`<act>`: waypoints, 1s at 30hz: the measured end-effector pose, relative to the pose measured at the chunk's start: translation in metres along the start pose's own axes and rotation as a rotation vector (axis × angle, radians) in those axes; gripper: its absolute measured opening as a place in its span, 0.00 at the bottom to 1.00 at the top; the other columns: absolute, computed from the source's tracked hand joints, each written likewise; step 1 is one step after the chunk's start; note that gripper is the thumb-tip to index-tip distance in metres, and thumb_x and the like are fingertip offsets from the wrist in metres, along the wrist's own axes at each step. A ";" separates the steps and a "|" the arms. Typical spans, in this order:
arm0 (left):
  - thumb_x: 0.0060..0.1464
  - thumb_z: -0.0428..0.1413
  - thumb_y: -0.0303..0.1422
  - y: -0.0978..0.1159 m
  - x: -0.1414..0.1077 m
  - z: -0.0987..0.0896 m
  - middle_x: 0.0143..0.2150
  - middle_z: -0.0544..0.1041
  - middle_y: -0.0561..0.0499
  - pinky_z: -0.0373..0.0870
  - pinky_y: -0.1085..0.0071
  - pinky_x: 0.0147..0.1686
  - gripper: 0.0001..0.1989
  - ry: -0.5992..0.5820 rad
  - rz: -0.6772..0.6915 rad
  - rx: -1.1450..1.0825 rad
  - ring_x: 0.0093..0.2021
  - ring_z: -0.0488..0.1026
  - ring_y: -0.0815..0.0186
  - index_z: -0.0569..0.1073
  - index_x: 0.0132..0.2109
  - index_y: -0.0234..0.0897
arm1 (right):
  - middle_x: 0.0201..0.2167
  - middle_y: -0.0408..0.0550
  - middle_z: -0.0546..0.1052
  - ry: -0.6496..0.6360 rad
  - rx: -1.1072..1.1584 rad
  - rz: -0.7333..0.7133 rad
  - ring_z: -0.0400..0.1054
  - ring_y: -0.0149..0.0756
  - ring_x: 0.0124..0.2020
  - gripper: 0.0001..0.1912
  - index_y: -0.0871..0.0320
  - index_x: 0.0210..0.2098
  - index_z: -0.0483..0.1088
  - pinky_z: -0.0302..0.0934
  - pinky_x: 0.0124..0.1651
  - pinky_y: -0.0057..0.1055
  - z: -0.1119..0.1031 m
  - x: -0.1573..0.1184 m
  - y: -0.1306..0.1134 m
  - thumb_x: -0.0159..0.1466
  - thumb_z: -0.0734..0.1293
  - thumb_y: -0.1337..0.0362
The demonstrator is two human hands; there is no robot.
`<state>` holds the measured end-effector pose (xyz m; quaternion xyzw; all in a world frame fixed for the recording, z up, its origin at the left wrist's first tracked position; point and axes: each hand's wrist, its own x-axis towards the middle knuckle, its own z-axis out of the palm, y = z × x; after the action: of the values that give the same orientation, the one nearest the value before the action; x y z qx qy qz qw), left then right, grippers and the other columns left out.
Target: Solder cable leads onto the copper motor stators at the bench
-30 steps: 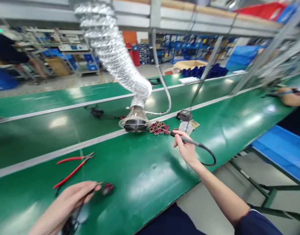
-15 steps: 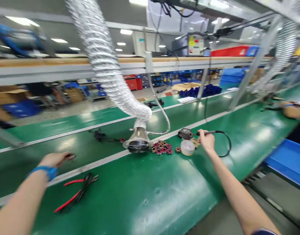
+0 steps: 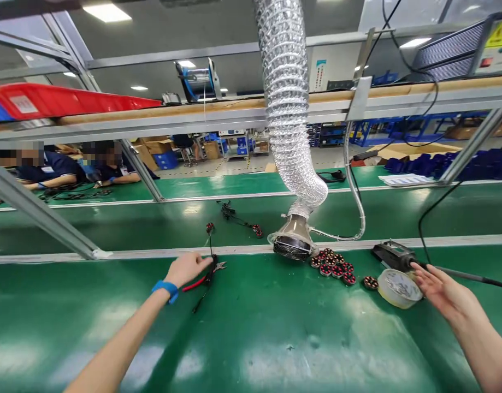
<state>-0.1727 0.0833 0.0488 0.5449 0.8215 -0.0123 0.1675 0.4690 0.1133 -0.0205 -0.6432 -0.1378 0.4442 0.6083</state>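
Observation:
My left hand (image 3: 190, 269), with a blue wristband, reaches over the bench with its fingertips closed together on a black cable (image 3: 212, 267). That cable crosses a pair of red-handled pliers (image 3: 195, 284) and leads up to a small round motor coil (image 3: 210, 227) lying behind the white strip. On the other side, my right hand (image 3: 449, 292) is open, fingers stretched beside a soldering iron (image 3: 459, 274) whose tip end sits in a dark holder (image 3: 392, 253). Just in front of these fingers stands a round, pale tub (image 3: 399, 288). A single coil (image 3: 371, 283) lies to its left.
A fume extractor hood (image 3: 294, 237) on a silver duct (image 3: 289, 109) hangs over the bench, beside a cluster of red-and-black coils (image 3: 332, 265). More wired coils (image 3: 257, 230) lie behind the strip. A slanted metal post (image 3: 41, 207) stands left. Two people sit beyond.
The view has swung left. My right hand has let go of the soldering iron, now in its holder. My left hand has come to the cable at the pliers; a coil lies behind it.

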 end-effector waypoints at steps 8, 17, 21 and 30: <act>0.52 0.54 0.35 0.008 -0.040 0.007 0.34 0.80 0.39 0.70 0.63 0.34 0.10 -0.090 0.098 0.362 0.37 0.78 0.50 0.76 0.33 0.34 | 0.35 0.51 0.72 0.134 0.303 0.160 0.68 0.31 0.32 0.13 0.58 0.28 0.71 0.69 0.27 0.21 0.035 -0.070 0.016 0.44 0.67 0.77; 0.60 0.54 0.28 -0.022 -0.016 -0.131 0.72 0.47 0.33 0.44 0.48 0.67 0.33 0.497 0.124 0.398 0.71 0.45 0.47 0.54 0.68 0.26 | 0.30 0.44 0.76 -0.325 -0.048 -0.087 0.69 0.27 0.29 0.27 0.59 0.38 0.74 0.67 0.31 0.19 0.096 -0.185 0.055 0.41 0.79 0.55; 0.57 0.59 0.34 -0.059 -0.096 -0.112 0.66 0.63 0.40 0.53 0.61 0.66 0.27 0.560 0.416 0.165 0.66 0.58 0.59 0.67 0.62 0.32 | 0.33 0.45 0.78 -0.599 -0.482 -0.199 0.72 0.29 0.32 0.27 0.58 0.41 0.75 0.67 0.36 0.18 0.104 -0.224 0.086 0.51 0.75 0.45; 0.62 0.47 0.34 -0.153 -0.358 0.142 0.33 0.77 0.51 0.67 0.72 0.38 0.13 0.716 -0.807 -0.992 0.35 0.72 0.67 0.75 0.39 0.36 | 0.35 0.51 0.80 -1.378 -0.905 -0.459 0.77 0.40 0.35 0.27 0.58 0.39 0.76 0.73 0.40 0.27 0.161 -0.314 0.148 0.57 0.67 0.40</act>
<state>-0.1483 -0.3264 -0.0068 0.0306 0.8718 0.4789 0.0982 0.1183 -0.0390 -0.0056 -0.3666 -0.7678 0.5040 0.1484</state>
